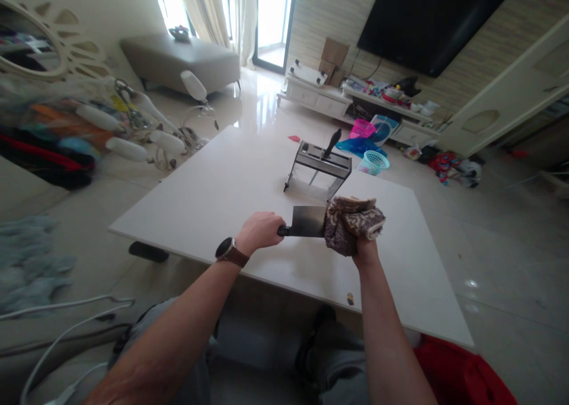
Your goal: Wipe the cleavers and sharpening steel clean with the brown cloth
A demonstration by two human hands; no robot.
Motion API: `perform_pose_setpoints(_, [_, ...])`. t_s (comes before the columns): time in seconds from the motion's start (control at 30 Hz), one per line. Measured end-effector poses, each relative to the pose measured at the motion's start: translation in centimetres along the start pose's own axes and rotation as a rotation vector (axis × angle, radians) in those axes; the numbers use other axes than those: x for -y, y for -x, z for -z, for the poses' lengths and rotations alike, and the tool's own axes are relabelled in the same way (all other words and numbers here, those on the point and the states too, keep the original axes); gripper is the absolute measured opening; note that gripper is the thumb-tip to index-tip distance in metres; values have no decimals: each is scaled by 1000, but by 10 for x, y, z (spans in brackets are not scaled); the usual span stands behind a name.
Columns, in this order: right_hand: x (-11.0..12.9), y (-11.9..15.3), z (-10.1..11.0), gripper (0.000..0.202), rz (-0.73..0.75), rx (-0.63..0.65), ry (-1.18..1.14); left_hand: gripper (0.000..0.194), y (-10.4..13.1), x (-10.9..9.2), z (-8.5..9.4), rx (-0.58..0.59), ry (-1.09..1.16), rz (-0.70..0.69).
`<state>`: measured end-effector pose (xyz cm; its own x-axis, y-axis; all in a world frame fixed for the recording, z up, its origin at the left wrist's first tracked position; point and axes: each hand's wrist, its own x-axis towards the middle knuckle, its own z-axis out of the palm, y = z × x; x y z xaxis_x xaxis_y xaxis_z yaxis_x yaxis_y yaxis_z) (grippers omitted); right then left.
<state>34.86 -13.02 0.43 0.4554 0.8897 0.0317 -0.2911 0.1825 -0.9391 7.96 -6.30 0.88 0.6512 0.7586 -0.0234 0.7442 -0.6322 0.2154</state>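
Observation:
My left hand (261, 229) is closed around the black handle of a cleaver (308, 220), which is held level above the white table with its broad blade pointing right. A brown patterned cloth (349, 224) is bunched in my right hand (366, 252) and covers the far end of the blade. Most of my right fingers are hidden behind the cloth. Just beyond the blade stands a knife block (320, 165) with clear sides, and a black-handled tool (332, 143) sticks up out of its top.
The white table (191, 197) spreads out before me, with a small sticker (350, 298) near its front edge. A pinkish-red piece (294, 138) lies by the far edge. On the floor beyond are a blue basket (373, 163) and a pink basket (362, 128). Something red (462, 369) sits at lower right.

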Motion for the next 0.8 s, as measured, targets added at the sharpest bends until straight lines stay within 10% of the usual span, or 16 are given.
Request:
perform_pose_setpoints(0.27, [-23, -10, 25, 70, -28, -200, 130, 23, 1, -2, -3, -17, 11, -40])
perform_pose_setpoints(0.8, [-29, -16, 33, 77, 8, -179, 227, 23, 0, -4, -6, -20, 1, -32])
